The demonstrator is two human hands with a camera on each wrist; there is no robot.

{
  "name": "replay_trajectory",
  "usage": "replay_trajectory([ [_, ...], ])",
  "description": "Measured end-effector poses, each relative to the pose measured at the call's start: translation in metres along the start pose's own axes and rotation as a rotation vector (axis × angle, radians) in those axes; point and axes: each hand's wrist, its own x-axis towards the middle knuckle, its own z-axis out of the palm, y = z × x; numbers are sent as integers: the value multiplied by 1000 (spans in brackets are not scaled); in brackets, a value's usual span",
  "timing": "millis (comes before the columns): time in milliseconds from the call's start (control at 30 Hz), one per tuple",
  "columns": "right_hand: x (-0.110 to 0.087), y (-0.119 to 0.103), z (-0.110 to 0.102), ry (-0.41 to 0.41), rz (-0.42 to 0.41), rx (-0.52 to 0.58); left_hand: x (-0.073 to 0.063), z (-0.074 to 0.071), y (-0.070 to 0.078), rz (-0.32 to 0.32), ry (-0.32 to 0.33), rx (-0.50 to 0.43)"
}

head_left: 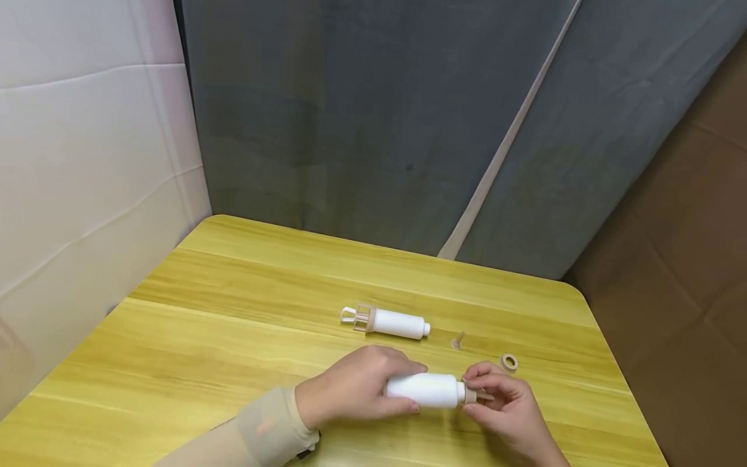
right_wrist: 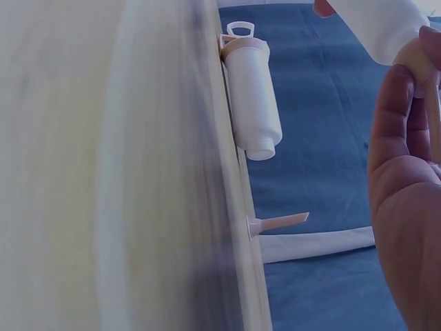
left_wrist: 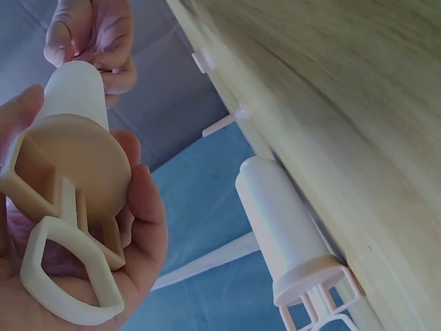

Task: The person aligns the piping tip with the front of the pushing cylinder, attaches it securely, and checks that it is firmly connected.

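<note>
My left hand (head_left: 362, 383) grips the barrel of a large white plunger syringe (head_left: 428, 390), held nearly level over the table. In the left wrist view its beige end cap (left_wrist: 89, 155) and white plunger loop (left_wrist: 86, 316) face the camera. At the barrel's other end, my right hand (head_left: 513, 405) pinches a beige collar (right_wrist: 415, 61) between thumb and fingers. A slim beige nozzle (right_wrist: 434, 114) extends from that collar, partly covered by the right hand. The collar sits right at the barrel's neck.
A second white syringe (head_left: 399, 324) with a beige cap lies behind the hands. To its right, a loose beige nozzle (head_left: 456, 344) stands on its flared base, and a beige ring (head_left: 505, 367) lies beyond the right hand. Fabric walls surround the wooden table (head_left: 233, 311).
</note>
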Motion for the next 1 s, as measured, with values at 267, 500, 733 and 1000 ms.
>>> replay_trajectory([
  [267,1,-2,-2,24,45,15,-1,-2,-4,-32,6,29],
  [500,1,1,-2,2,33,31,-1,0,-4,-5,18,29],
  [733,1,3,-1,-12,33,4,0,2,-4,5,3,31],
  [1000,1,-6,3,38,124,-153,-1,3,-1,22,-2,21],
])
